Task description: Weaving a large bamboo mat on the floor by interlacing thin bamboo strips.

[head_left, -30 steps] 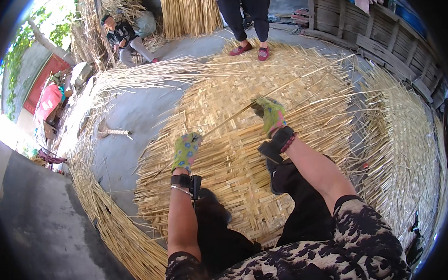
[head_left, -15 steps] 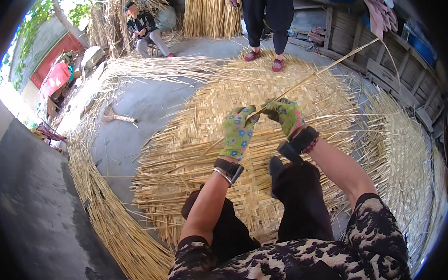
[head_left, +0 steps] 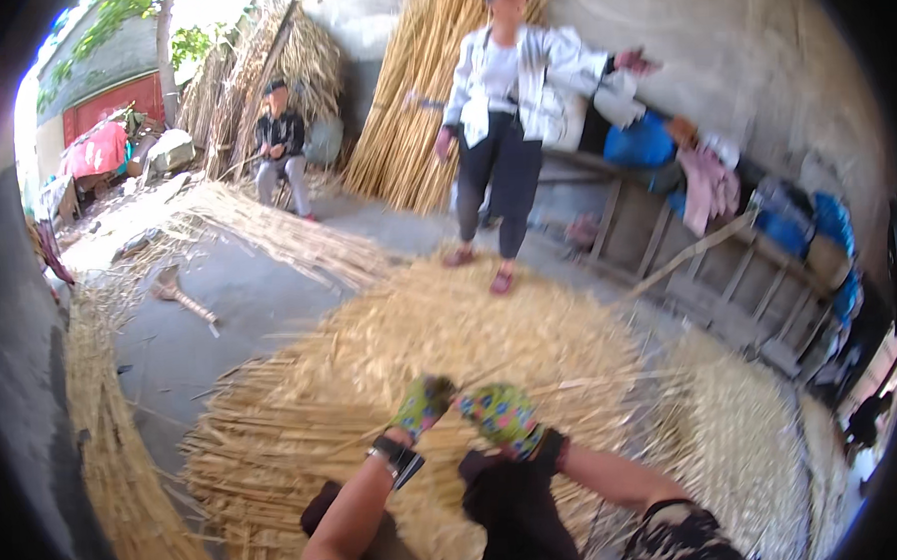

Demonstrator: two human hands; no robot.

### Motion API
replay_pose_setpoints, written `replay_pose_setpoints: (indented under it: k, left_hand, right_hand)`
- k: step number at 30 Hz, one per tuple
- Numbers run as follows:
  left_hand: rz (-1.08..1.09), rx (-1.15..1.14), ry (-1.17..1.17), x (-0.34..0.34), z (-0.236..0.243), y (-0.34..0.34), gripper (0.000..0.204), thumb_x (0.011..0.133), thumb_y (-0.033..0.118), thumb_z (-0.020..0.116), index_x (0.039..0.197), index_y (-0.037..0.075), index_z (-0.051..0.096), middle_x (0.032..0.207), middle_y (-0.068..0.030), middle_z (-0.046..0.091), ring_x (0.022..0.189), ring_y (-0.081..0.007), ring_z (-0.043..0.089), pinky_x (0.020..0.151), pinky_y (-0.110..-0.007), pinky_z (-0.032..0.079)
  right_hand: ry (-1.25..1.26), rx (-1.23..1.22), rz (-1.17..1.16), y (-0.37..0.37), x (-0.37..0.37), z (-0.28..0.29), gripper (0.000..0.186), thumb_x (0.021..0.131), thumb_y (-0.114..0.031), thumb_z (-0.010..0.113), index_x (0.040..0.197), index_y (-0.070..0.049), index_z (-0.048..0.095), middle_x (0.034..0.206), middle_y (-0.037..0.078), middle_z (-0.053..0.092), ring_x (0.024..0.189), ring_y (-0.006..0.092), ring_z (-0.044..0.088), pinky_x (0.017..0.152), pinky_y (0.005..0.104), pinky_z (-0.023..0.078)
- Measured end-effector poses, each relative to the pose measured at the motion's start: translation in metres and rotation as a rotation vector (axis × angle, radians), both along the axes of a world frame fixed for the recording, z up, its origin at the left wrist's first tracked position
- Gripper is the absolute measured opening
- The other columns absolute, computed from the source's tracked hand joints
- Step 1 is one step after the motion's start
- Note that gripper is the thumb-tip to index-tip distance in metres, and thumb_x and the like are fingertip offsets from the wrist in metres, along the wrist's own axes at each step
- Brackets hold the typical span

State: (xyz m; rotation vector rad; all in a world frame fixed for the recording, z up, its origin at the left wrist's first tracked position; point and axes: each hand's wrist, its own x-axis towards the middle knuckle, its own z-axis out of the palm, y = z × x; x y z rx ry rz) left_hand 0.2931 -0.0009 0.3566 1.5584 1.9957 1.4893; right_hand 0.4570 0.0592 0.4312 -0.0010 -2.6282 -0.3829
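A long split reed strip (head_left: 693,251) crosses diagonally over a round woven reed mat (head_left: 471,329) on the floor. My left hand (head_left: 423,405), in a green flowered glove, is closed around the strip, blurred by motion. Close beside it, my right hand (head_left: 496,414), gloved alike, is closed on it too, fingers partly hidden. Both are low in the picture, above my dark-trousered knees, and loose reed ends fringe the mat beneath them.
A co-worker (head_left: 495,88) stands at the mat's far edge, one arm out; another person (head_left: 281,147) sits behind. Upright reed bundles (head_left: 391,112) lean on the wall. A broom (head_left: 174,292), loose reeds (head_left: 115,425) and a wooden frame (head_left: 700,299) heaped with bags surround the mat.
The view has tilted up, showing the standing person and wall fully. My hands have drawn together along the strip and now sit lower in the picture.
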Motion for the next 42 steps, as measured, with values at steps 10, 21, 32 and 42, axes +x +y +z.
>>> replay_pose_setpoints:
  k: [10,21,32,42]
  left_hand:
    - [-0.402,-0.246,-0.049,0.022,0.018,-0.02,0.018,0.073,0.02,0.054,0.075,0.005,0.064,0.07,-0.0113,0.061,0.064,-0.0231,0.058,0.057,-0.032,0.045]
    - [0.218,-0.181,0.356,0.043,0.0,-0.025,0.028,0.076,0.015,0.055,0.102,0.006,0.052,0.063,-0.004,0.058,0.057,-0.0128,0.054,0.05,-0.024,0.043]
    - [0.014,0.436,-0.812,0.123,-0.058,-0.08,0.021,0.083,0.015,0.053,0.1,0.002,0.053,0.086,-0.0067,0.059,0.068,-0.0134,0.058,0.058,-0.024,0.048]
    - [0.152,0.357,-1.277,0.137,-0.035,-0.124,0.015,0.082,0.011,0.054,0.093,0.002,0.054,0.082,-0.0059,0.059,0.069,-0.0142,0.058,0.061,-0.026,0.049]
  right_hand:
    - [-0.149,0.04,0.048,0.004,0.012,-0.005,0.013,0.077,-0.016,0.045,0.083,-0.009,0.054,0.064,0.006,0.054,0.058,0.0235,0.055,0.049,0.0367,0.042]
    - [-0.402,-0.223,0.003,-0.002,0.011,0.004,0.013,0.065,-0.015,0.055,0.077,-0.008,0.058,0.068,0.011,0.057,0.062,0.0275,0.058,0.053,0.0409,0.044]
    - [-1.014,-1.671,0.325,0.057,-0.013,-0.025,0.025,0.073,-0.009,0.056,0.096,0.0,0.06,0.081,0.003,0.063,0.067,0.0122,0.057,0.047,0.0292,0.045]
    - [-1.129,-1.933,0.36,0.024,0.027,-0.061,0.026,0.074,-0.009,0.057,0.097,0.0,0.059,0.082,0.004,0.062,0.068,0.0126,0.058,0.048,0.0287,0.045]
